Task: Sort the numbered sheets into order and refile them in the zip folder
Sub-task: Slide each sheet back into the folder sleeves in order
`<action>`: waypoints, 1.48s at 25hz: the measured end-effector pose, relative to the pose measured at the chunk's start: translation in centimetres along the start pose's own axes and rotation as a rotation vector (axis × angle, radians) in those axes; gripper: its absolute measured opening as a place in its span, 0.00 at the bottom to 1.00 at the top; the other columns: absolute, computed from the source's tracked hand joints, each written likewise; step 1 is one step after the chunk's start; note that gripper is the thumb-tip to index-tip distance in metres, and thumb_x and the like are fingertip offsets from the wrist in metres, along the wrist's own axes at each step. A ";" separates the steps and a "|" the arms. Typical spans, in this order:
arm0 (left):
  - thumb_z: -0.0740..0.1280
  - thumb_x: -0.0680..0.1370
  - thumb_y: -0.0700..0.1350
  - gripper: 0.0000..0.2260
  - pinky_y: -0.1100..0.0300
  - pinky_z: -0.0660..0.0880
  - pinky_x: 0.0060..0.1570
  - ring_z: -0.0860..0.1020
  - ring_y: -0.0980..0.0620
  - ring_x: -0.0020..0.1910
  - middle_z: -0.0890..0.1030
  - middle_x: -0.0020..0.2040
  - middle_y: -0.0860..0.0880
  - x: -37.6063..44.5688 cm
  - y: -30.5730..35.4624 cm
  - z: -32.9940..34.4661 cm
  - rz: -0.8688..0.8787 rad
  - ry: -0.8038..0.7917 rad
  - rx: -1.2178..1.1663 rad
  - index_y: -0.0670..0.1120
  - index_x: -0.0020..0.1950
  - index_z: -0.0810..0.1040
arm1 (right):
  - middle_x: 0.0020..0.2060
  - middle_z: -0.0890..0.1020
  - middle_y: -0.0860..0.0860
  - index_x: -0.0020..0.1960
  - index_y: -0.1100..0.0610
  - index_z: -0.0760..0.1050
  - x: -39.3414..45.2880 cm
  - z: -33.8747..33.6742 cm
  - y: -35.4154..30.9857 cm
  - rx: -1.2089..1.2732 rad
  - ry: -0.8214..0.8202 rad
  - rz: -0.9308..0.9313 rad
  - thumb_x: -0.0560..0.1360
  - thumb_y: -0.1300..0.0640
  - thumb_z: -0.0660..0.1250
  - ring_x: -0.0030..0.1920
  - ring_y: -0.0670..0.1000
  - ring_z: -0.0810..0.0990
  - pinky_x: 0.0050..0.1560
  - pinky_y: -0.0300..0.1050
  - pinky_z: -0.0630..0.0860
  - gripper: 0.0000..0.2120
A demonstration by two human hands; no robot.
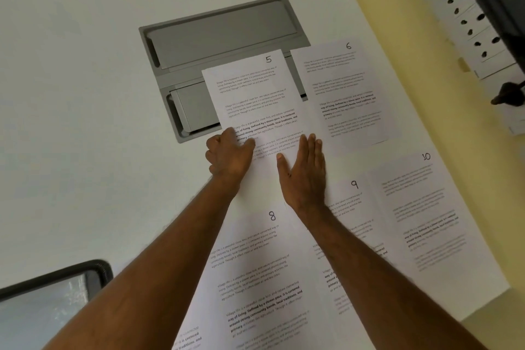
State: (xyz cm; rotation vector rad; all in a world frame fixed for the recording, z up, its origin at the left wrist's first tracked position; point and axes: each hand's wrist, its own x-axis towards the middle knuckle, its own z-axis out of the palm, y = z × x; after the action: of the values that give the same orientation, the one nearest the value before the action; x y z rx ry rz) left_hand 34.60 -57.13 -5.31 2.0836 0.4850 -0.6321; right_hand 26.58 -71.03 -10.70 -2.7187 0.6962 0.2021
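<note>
Left hand (pixel 228 155) pinches sheet 5's (pixel 255 99) left edge, right hand (pixel 305 170) lies flat on it, far of sheet 8 (pixel 255 264). Looks like mid-sorting; probably 6 (pixel 341 88) gets stacked next.

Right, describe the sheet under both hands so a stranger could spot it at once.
Find the grey hatch sunk into the white desk. One sheet overlaps its near right corner, with the left hand gripping its edge and the right hand flat on it. It alone bears a handwritten 5; its neighbour says 6.
</note>
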 end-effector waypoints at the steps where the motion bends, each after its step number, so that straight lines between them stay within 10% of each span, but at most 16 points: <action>1: 0.67 0.81 0.54 0.23 0.42 0.65 0.73 0.63 0.43 0.73 0.63 0.74 0.46 0.1 0.1 -0.1 -0.024 -0.023 -0.102 0.52 0.75 0.69 | 0.83 0.48 0.55 0.84 0.57 0.45 0.0 -0.1 -0.1 -0.001 -0.009 0.004 0.83 0.35 0.50 0.83 0.55 0.44 0.82 0.51 0.45 0.39; 10: 0.68 0.82 0.50 0.13 0.63 0.73 0.39 0.79 0.55 0.46 0.81 0.54 0.50 -0.9 1.3 -0.9 -0.189 -0.150 -0.580 0.47 0.64 0.74 | 0.84 0.49 0.54 0.84 0.56 0.46 -0.3 -0.8 -0.9 0.027 -0.063 -0.019 0.82 0.33 0.47 0.83 0.54 0.45 0.80 0.48 0.46 0.39; 14: 0.69 0.81 0.53 0.14 0.49 0.74 0.64 0.78 0.49 0.57 0.81 0.57 0.45 -0.9 1.9 -1.7 -0.276 -0.224 -0.658 0.46 0.61 0.77 | 0.83 0.53 0.54 0.84 0.56 0.48 -0.2 -1.3 -1.1 0.096 -0.054 -0.014 0.79 0.31 0.40 0.83 0.54 0.48 0.82 0.50 0.50 0.42; 18: 0.68 0.81 0.57 0.15 0.54 0.68 0.59 0.74 0.56 0.49 0.77 0.50 0.55 -1.1 2.3 -1.4 -0.219 -0.319 -0.622 0.49 0.61 0.78 | 0.83 0.55 0.55 0.84 0.57 0.49 -0.3 -1.6 -1.1 0.162 -0.033 -0.022 0.75 0.27 0.32 0.83 0.55 0.50 0.82 0.53 0.54 0.48; 23: 0.67 0.80 0.61 0.23 0.46 0.75 0.68 0.80 0.47 0.62 0.80 0.63 0.48 -1.0 2.1 -0.5 -0.219 -0.444 -0.691 0.49 0.69 0.76 | 0.82 0.59 0.54 0.84 0.53 0.51 -0.1 -1.8 -1.0 0.275 -0.014 -0.002 0.76 0.27 0.33 0.82 0.55 0.55 0.78 0.60 0.64 0.45; 29: 0.67 0.79 0.63 0.24 0.46 0.79 0.63 0.84 0.43 0.57 0.85 0.57 0.43 -1.4 1.1 0.4 -0.341 -0.567 -0.829 0.46 0.65 0.78 | 0.78 0.66 0.53 0.82 0.43 0.48 0.6 -3.0 -0.9 0.382 -0.085 0.063 0.72 0.21 0.33 0.70 0.58 0.76 0.59 0.62 0.82 0.45; 37: 0.72 0.80 0.45 0.14 0.44 0.81 0.60 0.85 0.44 0.57 0.85 0.59 0.44 -2.7 0.7 0.0 -0.268 -0.520 -1.014 0.47 0.64 0.80 | 0.75 0.71 0.51 0.82 0.43 0.51 0.4 -5.3 -1.3 0.450 -0.138 0.115 0.74 0.24 0.37 0.68 0.58 0.77 0.65 0.61 0.78 0.42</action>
State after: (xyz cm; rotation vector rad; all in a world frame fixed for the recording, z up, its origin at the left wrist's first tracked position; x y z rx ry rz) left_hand 32.81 -57.78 -3.23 0.8670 0.6102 -0.8207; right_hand 27.84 -71.95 -5.47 -2.2193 0.7538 0.2270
